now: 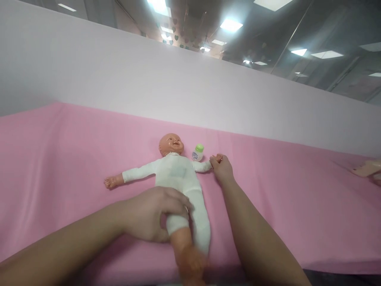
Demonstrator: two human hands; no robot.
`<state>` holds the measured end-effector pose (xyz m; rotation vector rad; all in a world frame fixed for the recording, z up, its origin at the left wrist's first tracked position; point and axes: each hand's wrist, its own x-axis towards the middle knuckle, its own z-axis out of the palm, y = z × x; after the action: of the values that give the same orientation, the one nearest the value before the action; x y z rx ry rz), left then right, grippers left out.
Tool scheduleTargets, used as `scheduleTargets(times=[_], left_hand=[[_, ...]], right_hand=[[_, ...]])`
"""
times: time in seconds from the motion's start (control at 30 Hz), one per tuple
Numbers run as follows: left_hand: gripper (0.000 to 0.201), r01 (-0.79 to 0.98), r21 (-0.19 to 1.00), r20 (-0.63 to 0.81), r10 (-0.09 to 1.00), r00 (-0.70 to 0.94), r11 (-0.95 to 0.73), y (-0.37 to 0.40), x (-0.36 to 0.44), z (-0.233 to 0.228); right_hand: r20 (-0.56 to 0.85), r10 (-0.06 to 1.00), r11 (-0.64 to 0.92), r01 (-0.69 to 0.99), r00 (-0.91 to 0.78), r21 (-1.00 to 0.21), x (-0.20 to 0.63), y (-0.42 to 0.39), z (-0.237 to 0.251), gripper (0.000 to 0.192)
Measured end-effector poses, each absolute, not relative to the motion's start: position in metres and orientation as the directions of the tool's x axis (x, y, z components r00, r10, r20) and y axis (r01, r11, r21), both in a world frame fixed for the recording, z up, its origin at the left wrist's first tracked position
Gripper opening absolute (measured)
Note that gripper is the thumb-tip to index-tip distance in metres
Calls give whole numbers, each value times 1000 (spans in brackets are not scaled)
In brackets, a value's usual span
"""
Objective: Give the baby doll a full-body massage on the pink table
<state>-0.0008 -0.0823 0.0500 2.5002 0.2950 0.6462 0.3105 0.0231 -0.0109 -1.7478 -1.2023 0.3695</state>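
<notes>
A baby doll with a white cloth body and plastic head, hands and feet lies on its back on a pink sheet. My left hand is wrapped round the doll's leg on the left, above its bare plastic foot, which is blurred. My right hand pinches the doll's small hand on the right side. Between the doll's head and my right hand stands a small bottle with a green cap and a printed label. The doll's other arm stretches out to the left, untouched.
Behind the sheet runs a white wall or panel, with dark glass reflecting ceiling lights above it. A beige object, partly cut off, lies at the right edge. The surface's front edge runs along the bottom right.
</notes>
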Motion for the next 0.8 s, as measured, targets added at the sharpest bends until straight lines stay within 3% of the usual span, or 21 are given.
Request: scheduleTargets(times=[0.1, 0.2, 0.3, 0.4, 0.47, 0.53, 0.67, 0.8], left_hand=[[44, 207, 627, 401, 539, 741, -751, -66, -12, 51], [44, 374, 653, 392, 716, 577, -659, -45, -19, 45], [45, 451, 719, 330, 831, 448, -529, -24, -25, 33], [39, 498, 784, 200, 910, 363, -371, -7, -33, 24], [35, 507, 802, 172, 936, 308, -314, 1, -37, 20], [41, 454, 837, 209, 946, 249, -304, 5, -40, 18], [56, 242, 921, 247, 937, 245, -306, -3, -39, 18], [42, 267, 860, 323, 869, 374, -434, -28, -28, 29]], right_hand=[[364, 833, 115, 514, 416, -850, 291, 14, 0, 52], [468, 843, 238, 598, 264, -765, 264, 4, 7, 43], [539, 842, 385, 738, -35, -554, 238, -3, 8, 29], [538, 783, 520, 805, -313, -287, 216, -6, 4, 35], [525, 754, 540, 827, -395, -154, 205, -8, 1, 41], [517, 751, 527, 845, -410, -96, 197, -10, -2, 44], [523, 798, 445, 878, -300, -175, 196, -13, 0, 41], [517, 854, 311, 852, -56, -421, 221, -6, 6, 35]])
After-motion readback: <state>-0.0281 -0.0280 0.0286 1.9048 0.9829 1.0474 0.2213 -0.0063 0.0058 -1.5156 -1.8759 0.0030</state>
